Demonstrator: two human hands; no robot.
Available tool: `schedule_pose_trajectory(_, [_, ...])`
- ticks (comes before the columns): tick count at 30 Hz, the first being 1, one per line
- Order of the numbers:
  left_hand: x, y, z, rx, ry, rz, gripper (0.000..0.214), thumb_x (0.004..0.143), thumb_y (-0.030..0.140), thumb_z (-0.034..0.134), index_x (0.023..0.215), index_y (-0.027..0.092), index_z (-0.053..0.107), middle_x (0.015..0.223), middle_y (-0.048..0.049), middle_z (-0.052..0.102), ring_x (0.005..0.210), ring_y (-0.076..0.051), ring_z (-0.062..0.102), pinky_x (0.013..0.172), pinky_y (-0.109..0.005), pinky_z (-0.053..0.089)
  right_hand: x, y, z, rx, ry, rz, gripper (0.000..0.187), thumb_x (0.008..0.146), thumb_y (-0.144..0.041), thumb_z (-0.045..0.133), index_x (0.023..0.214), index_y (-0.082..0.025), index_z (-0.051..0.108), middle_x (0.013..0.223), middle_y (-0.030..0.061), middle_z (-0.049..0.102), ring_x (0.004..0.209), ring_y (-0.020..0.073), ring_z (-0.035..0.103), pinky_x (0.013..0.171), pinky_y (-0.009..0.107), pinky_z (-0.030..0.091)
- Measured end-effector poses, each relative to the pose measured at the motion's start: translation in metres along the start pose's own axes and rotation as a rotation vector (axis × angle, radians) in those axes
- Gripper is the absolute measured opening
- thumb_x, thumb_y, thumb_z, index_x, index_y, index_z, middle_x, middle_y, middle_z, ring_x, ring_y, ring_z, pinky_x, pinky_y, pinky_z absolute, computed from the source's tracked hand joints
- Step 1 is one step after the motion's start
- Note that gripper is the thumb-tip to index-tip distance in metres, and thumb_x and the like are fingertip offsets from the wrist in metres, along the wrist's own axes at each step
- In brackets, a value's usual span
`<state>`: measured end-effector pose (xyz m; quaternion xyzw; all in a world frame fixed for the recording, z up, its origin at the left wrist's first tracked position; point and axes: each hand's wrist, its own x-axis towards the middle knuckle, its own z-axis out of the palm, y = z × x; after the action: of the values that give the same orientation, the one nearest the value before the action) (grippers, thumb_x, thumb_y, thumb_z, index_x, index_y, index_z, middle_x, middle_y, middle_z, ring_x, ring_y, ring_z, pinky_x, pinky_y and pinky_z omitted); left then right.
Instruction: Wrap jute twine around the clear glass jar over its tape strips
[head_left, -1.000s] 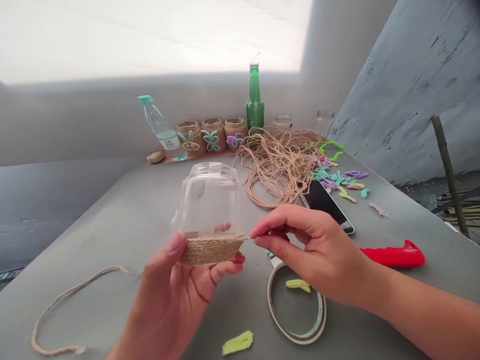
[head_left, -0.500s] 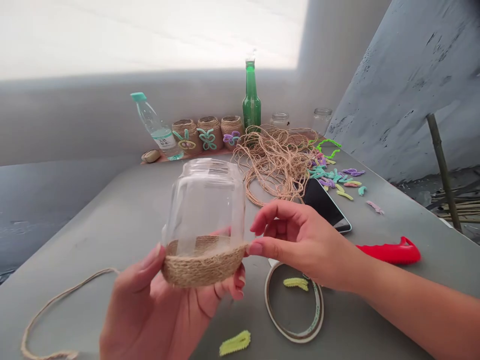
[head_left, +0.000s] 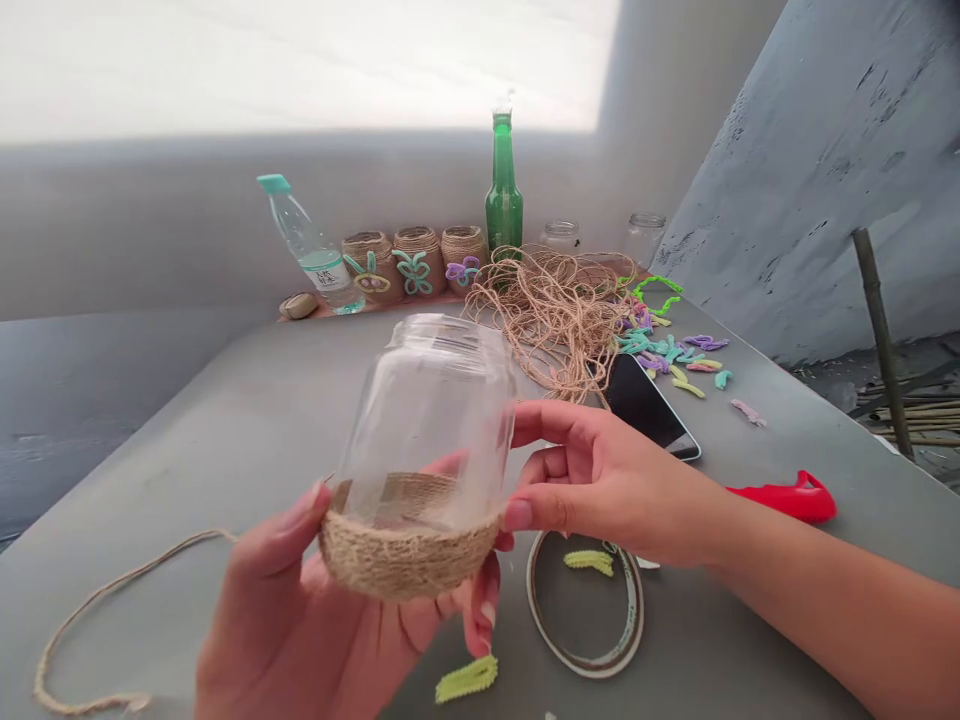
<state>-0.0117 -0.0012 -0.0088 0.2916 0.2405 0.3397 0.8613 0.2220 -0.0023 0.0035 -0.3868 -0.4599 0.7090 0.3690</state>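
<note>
My left hand cups the base of a clear glass jar, fingers curled round its bottom, which is wrapped in a band of jute twine. The jar leans slightly away from me, mouth up. My right hand touches the jar's right side, thumb tip at the top edge of the twine band and fingers curved against the glass. A loose tail of twine trails from the jar across the grey table to the lower left.
A roll of tape lies under my right wrist, with yellow-green fuzzy pieces nearby. A phone, a red tool, a twine heap and coloured fuzzy bits lie right. Wrapped jars, a water bottle and a green bottle stand behind.
My left hand has lowered the jar toward me and tilted it. My right hand let go of the pinched twine end and now rests against the jar's side.
</note>
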Motion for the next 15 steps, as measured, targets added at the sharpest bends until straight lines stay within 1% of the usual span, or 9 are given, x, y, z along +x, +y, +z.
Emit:
schedule_pose_trajectory(1, [0.001,-0.001,0.001,0.011,0.015,-0.008,0.069,0.086,0.066,0.059,0.127,0.014,0.077,0.101,-0.0208,0.082,0.080,-0.036,0.075,0.071,-0.045,0.066,0.000,-0.001,0.001,0.021,-0.026,-0.008,0.054,0.076,-0.024,0.093,0.124,-0.022,0.069,0.125,0.0069,0.073,0.087,0.0142,0.071,0.071,0.024,0.055])
schedule_pose_trajectory(2, [0.003,-0.002,0.002,0.022,0.061,0.004,0.068,0.086,0.067,0.059,0.125,0.014,0.078,0.099,-0.0200,0.082,0.079,-0.036,0.075,0.070,-0.046,0.066,0.001,-0.001,0.002,0.044,-0.051,-0.023,0.050,0.078,-0.024,0.092,0.123,-0.021,0.071,0.126,0.0075,0.072,0.087,0.0142,0.072,0.074,0.024,0.057])
schedule_pose_trajectory(4, [0.008,-0.005,0.005,0.070,0.201,0.081,0.061,0.086,0.066,0.064,0.117,0.016,0.081,0.098,-0.0172,0.084,0.078,-0.033,0.076,0.070,-0.044,0.067,0.002,0.000,0.003,0.072,-0.052,-0.051,0.041,0.080,-0.024,0.090,0.118,-0.020,0.075,0.121,0.0070,0.075,0.089,0.0133,0.072,0.081,0.024,0.059])
schedule_pose_trajectory(5, [0.010,-0.006,0.006,0.108,0.269,0.137,0.056,0.086,0.064,0.068,0.114,0.017,0.082,0.103,-0.0154,0.085,0.077,-0.031,0.076,0.070,-0.042,0.067,0.003,0.002,0.004,0.074,-0.009,-0.070,0.040,0.079,-0.022,0.090,0.117,-0.020,0.075,0.119,0.0062,0.075,0.088,0.0120,0.072,0.081,0.023,0.059])
schedule_pose_trajectory(7, [0.013,-0.009,0.006,0.198,0.359,0.240,0.047,0.083,0.059,0.076,0.109,0.020,0.082,0.119,-0.0121,0.083,0.084,-0.029,0.077,0.073,-0.038,0.067,0.004,0.005,0.004,0.052,0.122,-0.114,0.050,0.073,-0.017,0.094,0.119,-0.020,0.074,0.119,0.0054,0.075,0.079,0.0080,0.067,0.074,0.019,0.057])
schedule_pose_trajectory(9, [0.014,-0.013,0.002,0.303,0.389,0.292,0.045,0.080,0.057,0.081,0.110,0.023,0.081,0.125,-0.0101,0.082,0.099,-0.030,0.077,0.079,-0.035,0.066,0.006,0.009,0.004,0.012,0.220,-0.145,0.061,0.067,-0.013,0.097,0.122,-0.019,0.071,0.121,0.0063,0.074,0.073,0.0057,0.063,0.069,0.017,0.056])
schedule_pose_trajectory(11, [0.013,-0.016,-0.003,0.419,0.405,0.273,0.045,0.079,0.052,0.085,0.114,0.026,0.079,0.124,-0.0086,0.082,0.114,-0.032,0.074,0.091,-0.035,0.063,0.006,0.011,0.005,-0.030,0.250,-0.147,0.065,0.065,-0.012,0.098,0.124,-0.019,0.070,0.121,0.0070,0.073,0.071,0.0059,0.062,0.067,0.018,0.056])
schedule_pose_trajectory(13, [0.012,-0.018,-0.006,0.473,0.412,0.244,0.048,0.078,0.048,0.087,0.120,0.028,0.076,0.124,-0.0081,0.082,0.121,-0.033,0.072,0.100,-0.038,0.060,0.006,0.013,0.006,-0.057,0.258,-0.144,0.066,0.067,-0.014,0.097,0.127,-0.021,0.070,0.121,0.0068,0.073,0.072,0.0068,0.063,0.069,0.020,0.058])
schedule_pose_trajectory(15, [0.011,-0.019,-0.006,0.453,0.411,0.245,0.051,0.078,0.050,0.087,0.123,0.028,0.074,0.124,-0.0082,0.082,0.123,-0.033,0.071,0.102,-0.039,0.059,0.005,0.013,0.008,-0.067,0.269,-0.141,0.067,0.068,-0.016,0.097,0.129,-0.023,0.069,0.121,0.0066,0.073,0.075,0.0087,0.065,0.074,0.024,0.060])
